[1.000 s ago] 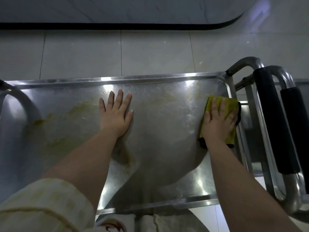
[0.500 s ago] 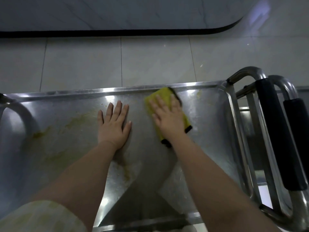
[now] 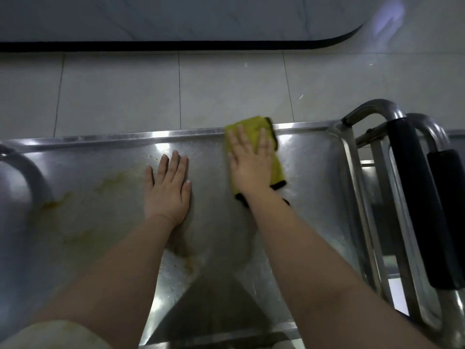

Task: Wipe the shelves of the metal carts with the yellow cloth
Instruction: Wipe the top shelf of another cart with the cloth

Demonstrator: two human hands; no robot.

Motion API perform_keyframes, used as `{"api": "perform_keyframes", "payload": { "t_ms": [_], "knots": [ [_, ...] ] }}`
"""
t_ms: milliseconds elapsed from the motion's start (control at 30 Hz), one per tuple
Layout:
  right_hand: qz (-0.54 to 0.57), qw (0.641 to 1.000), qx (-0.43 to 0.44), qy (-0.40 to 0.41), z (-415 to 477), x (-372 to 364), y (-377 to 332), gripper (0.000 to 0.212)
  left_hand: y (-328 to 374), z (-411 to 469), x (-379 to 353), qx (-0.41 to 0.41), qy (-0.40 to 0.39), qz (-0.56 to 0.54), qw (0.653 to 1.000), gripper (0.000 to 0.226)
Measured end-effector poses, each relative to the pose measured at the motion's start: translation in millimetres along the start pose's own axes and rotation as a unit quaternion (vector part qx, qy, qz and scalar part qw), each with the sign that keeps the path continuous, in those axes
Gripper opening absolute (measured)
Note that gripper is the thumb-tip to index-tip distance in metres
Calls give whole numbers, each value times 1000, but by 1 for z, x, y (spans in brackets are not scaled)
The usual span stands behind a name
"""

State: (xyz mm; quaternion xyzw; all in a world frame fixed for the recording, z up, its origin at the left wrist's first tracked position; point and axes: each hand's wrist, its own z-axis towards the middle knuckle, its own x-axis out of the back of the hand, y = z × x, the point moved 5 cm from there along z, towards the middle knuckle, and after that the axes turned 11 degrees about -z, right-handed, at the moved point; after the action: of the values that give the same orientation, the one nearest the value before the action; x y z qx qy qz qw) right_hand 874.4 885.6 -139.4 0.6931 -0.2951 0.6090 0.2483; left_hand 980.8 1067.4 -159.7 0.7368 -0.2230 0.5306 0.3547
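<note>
The top shelf of the metal cart [image 3: 314, 172] fills the lower view, shiny steel with yellowish smears on its left half. My right hand [image 3: 249, 165] lies flat on the yellow cloth [image 3: 278, 167], which has black edging and rests against the shelf's far rim, its far end lapping over that rim. My left hand [image 3: 167, 190] is pressed flat on the shelf with fingers spread, to the left of the cloth and holding nothing.
To the right stand the tubular handles of the carts, with black foam grips [image 3: 415, 197]. A second cart's shelf [image 3: 392, 263] shows beyond the right rail. Another curved rail [image 3: 22, 167] rises at the left. Grey tiled floor [image 3: 120, 96] lies beyond the far rim.
My right hand has slid the cloth from the shelf's right edge toward the middle and then up to the far rim. My left hand has stayed flat in place.
</note>
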Motion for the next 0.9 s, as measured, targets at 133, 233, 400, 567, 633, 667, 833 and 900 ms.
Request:
{"api": "perform_keyframes", "payload": {
  "t_ms": [133,233,400,567,633,667,833,900],
  "knots": [
    [-20,990,139,4,-15,-7,-65,51,-5,-1,0,24,13,-35,999,60],
    [-30,991,130,8,-16,-8,-61,52,-6,0,1,16,10,-45,999,61],
    [-41,982,180,28,-58,-10,-56,51,-7,1,2,11,0,-38,999,60],
    [-35,973,215,71,-122,-15,-44,49,-4,1,10,4,-3,-79,997,61],
    [-34,976,207,56,-132,-15,-44,49,-4,-7,13,-7,-3,-87,996,58],
    [-33,978,201,44,-132,-15,-44,49,-3,-17,14,-14,-1,-81,997,56],
    [-52,981,185,0,-132,-17,-45,51,-3,-89,-9,-34,-29,-42,998,57],
    [-47,980,192,-1,-148,-19,-44,51,-7,-97,-15,-38,-34,-18,999,57]
  ]
}}
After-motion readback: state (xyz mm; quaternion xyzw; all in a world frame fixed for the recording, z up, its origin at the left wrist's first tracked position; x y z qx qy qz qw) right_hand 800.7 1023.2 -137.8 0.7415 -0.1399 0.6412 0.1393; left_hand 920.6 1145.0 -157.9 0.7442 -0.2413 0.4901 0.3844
